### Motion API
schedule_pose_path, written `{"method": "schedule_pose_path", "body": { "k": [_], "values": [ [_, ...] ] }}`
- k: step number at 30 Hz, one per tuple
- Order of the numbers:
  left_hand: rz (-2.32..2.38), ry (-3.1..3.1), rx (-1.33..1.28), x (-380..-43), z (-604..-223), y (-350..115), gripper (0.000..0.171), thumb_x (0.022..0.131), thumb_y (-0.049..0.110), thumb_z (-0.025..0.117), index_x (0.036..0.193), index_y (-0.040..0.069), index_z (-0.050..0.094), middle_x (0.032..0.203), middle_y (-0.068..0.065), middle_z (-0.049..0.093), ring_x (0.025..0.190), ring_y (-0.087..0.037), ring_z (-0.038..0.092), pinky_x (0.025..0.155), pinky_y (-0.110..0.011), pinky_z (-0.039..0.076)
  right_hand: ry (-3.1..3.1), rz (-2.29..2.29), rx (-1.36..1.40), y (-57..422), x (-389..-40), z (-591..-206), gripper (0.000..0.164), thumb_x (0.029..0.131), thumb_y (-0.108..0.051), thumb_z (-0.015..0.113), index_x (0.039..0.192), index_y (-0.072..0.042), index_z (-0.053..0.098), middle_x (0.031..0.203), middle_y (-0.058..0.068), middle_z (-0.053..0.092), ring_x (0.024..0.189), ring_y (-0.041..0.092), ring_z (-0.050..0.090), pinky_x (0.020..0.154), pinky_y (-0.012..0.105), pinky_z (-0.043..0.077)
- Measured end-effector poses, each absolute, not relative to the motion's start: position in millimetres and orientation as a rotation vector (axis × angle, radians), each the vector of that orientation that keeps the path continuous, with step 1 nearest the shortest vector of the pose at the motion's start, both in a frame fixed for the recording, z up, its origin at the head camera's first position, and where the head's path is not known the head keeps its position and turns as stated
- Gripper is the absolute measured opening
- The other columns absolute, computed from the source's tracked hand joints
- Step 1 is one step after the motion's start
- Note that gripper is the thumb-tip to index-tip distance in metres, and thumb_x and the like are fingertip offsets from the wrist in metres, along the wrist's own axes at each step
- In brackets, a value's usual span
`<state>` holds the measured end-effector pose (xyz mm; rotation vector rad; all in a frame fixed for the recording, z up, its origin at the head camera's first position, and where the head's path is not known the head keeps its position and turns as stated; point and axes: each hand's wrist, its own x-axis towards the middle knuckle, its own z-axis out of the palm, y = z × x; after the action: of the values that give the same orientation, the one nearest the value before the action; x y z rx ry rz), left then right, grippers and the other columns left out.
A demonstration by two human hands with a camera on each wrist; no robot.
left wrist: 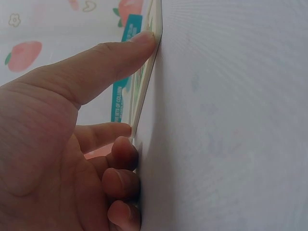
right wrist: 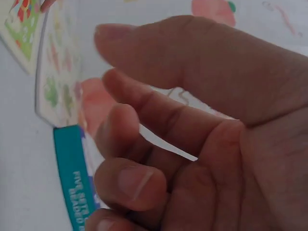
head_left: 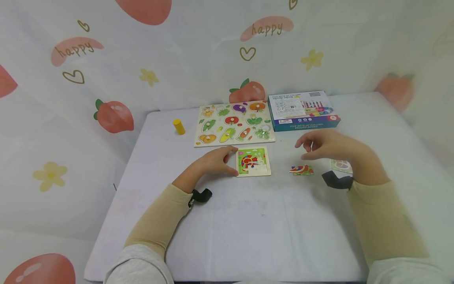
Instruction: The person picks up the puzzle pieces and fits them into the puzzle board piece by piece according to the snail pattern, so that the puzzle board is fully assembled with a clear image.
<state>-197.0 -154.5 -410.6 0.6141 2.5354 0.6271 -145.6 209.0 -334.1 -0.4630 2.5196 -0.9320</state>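
A small square jigsaw puzzle board with a red snail picture lies on the table, part of its picture area bare. My left hand holds it at the left side, thumb at the near corner and index finger at the far corner; the other fingers curl against the tabletop in the left wrist view. Loose puzzle pieces with red and green print lie right of the board. Above them hovers my right hand, fingers loosely bent and nothing between thumb and fingertips.
Behind the small board lies a larger vegetable peg puzzle. A flat box with a teal side sits beside it at the back right. A yellow cylinder stands at the back left. Another printed piece is partly hidden by the right wrist.
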Motion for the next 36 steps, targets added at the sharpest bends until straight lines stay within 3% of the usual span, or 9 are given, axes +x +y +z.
{"method": "schedule_pose_path", "body": {
  "k": [8, 14, 19, 28, 36],
  "values": [
    [0.626, 2.532, 0.617, -196.7, -408.7, -154.7, 0.088, 0.067, 0.050, 0.081, 0.141, 0.026, 0.040, 0.088, -0.006, 0.048, 0.080, -0.017, 0.045, 0.066, -0.032, 0.035, 2.253, -0.908, -0.357, 212.0, -162.0, -366.7, 0.030, 0.081, -0.019, 0.072, 0.108, -0.009, 0.062, 0.080, 0.008, 0.051, 0.076, 0.023, 0.050, 0.064, 0.033, 0.041],
    [0.637, 2.523, 0.606, -195.6, -408.1, -154.9, 0.088, 0.067, 0.050, 0.081, 0.141, 0.026, 0.040, 0.089, -0.006, 0.048, 0.082, -0.017, 0.046, 0.067, -0.033, 0.036, 2.231, -0.798, -0.270, 201.8, -164.7, -382.0, 0.035, 0.076, -0.024, 0.078, 0.103, -0.010, 0.062, 0.080, 0.008, 0.054, 0.074, 0.022, 0.050, 0.064, 0.032, 0.041],
    [0.639, 2.520, 0.607, -195.9, -408.0, -154.5, 0.089, 0.066, 0.051, 0.081, 0.141, 0.026, 0.040, 0.090, -0.006, 0.048, 0.084, -0.017, 0.046, 0.069, -0.034, 0.036, 2.299, -0.671, -0.223, 190.2, -160.7, -382.8, 0.038, 0.071, -0.023, 0.082, 0.099, -0.010, 0.059, 0.086, 0.008, 0.055, 0.081, 0.024, 0.050, 0.068, 0.034, 0.042],
    [0.640, 2.524, 0.616, -198.2, -409.1, -154.9, 0.089, 0.066, 0.052, 0.081, 0.141, 0.026, 0.041, 0.087, -0.006, 0.047, 0.079, -0.017, 0.045, 0.065, -0.032, 0.035, 2.371, -0.558, -0.220, 182.9, -157.0, -380.3, 0.030, 0.071, -0.020, 0.081, 0.094, -0.010, 0.065, 0.088, 0.007, 0.058, 0.082, 0.024, 0.052, 0.069, 0.035, 0.044],
    [0.641, 2.530, 0.649, -199.5, -411.7, -155.7, 0.090, 0.065, 0.054, 0.081, 0.140, 0.025, 0.041, 0.087, -0.006, 0.048, 0.080, -0.017, 0.045, 0.068, -0.034, 0.035, 2.340, -0.588, -0.191, 180.6, -158.0, -382.1, 0.037, 0.071, -0.020, 0.080, 0.101, -0.009, 0.061, 0.091, 0.007, 0.059, 0.083, 0.024, 0.053, 0.070, 0.034, 0.046]
  ]
}}
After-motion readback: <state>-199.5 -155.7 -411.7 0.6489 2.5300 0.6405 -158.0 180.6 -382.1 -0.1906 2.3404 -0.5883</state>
